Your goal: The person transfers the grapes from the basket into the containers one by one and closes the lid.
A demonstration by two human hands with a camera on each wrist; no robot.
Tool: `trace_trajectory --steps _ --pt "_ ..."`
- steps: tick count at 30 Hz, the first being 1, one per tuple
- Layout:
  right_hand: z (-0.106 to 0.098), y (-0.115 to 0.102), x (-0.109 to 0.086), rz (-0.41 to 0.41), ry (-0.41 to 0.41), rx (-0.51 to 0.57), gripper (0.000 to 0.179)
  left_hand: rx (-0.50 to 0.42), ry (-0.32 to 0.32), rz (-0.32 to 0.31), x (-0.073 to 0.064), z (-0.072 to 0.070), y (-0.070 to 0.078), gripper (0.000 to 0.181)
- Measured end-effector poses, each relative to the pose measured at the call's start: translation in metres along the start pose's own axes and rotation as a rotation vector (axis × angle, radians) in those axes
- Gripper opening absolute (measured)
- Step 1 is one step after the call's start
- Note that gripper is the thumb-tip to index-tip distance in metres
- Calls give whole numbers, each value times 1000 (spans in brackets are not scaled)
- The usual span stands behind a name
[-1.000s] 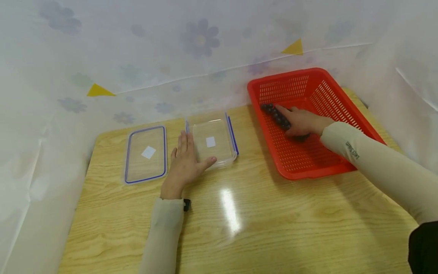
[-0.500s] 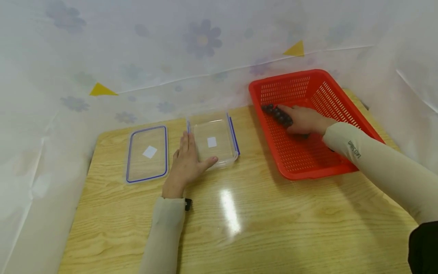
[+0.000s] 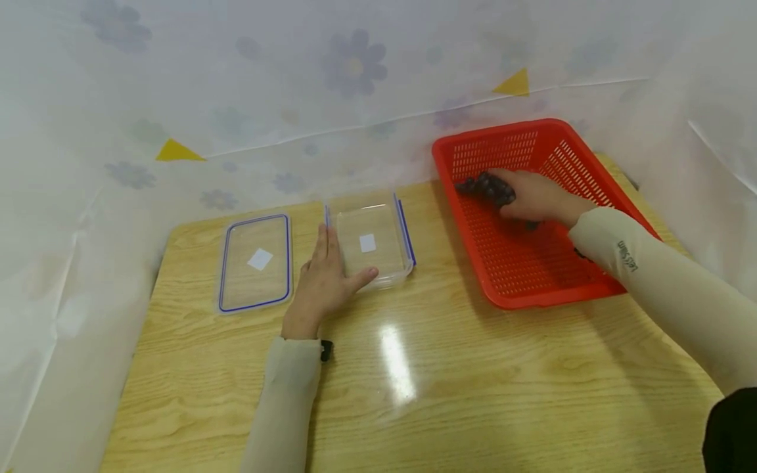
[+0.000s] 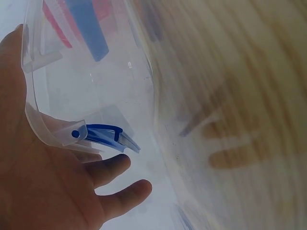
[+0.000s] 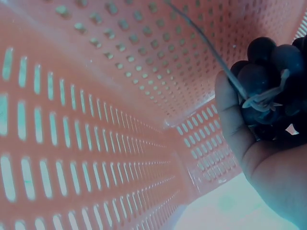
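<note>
Dark bunched grapes (image 3: 495,190) are held in my right hand (image 3: 537,197), inside the red basket (image 3: 486,292) at the right of the head view. From the right wrist view, a thin stem (image 5: 211,48) sticks out past the thumb, and round dark grapes (image 5: 261,76) fill the grasp. My left hand (image 3: 325,281) lies with extended fingers along the left side of a clear plastic container (image 3: 384,259), its thumb at the near corner. In the left wrist view, a blue-edged clip flap (image 4: 103,134) of that container hangs beside the fingertips.
A clear lid (image 3: 248,282) with a blue seal lies flat left of the container, bearing a white label (image 3: 260,259). The wooden table (image 3: 461,387) meets a flowered white sheet (image 3: 260,98) behind. Perforated basket walls surround the right hand.
My right hand has lifted the grapes slightly and shifted a little toward the back of the basket, the bunch bending up in the grasp. The left hand stays at the container.
</note>
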State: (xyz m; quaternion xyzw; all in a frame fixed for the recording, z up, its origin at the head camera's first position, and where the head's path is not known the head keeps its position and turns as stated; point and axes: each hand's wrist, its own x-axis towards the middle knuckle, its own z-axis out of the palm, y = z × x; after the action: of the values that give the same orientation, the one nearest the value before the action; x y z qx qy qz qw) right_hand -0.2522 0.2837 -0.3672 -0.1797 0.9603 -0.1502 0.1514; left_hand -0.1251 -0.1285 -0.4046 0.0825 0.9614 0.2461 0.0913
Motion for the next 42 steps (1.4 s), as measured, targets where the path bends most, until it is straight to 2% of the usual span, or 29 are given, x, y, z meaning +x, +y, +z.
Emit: trace_trajectory --steps 10,15,21,28,37,42 --pt "-11 -7 -4 7 5 36 89 -13 -12 -2 -1 -2 0 118" --pt "-17 -10 -5 0 32 -13 87 -24 -7 -3 1 -2 0 118" --pt "-21 -12 -11 20 26 -81 87 -20 -13 -2 3 -1 0 119" --pt "-22 -14 -13 31 22 -73 87 -20 -16 -1 5 0 1 118" --pt "-1 2 -8 32 -94 -129 85 -10 -18 4 8 1 1 118" --pt "4 5 -14 43 -138 -132 95 -7 -16 1 7 0 1 118"
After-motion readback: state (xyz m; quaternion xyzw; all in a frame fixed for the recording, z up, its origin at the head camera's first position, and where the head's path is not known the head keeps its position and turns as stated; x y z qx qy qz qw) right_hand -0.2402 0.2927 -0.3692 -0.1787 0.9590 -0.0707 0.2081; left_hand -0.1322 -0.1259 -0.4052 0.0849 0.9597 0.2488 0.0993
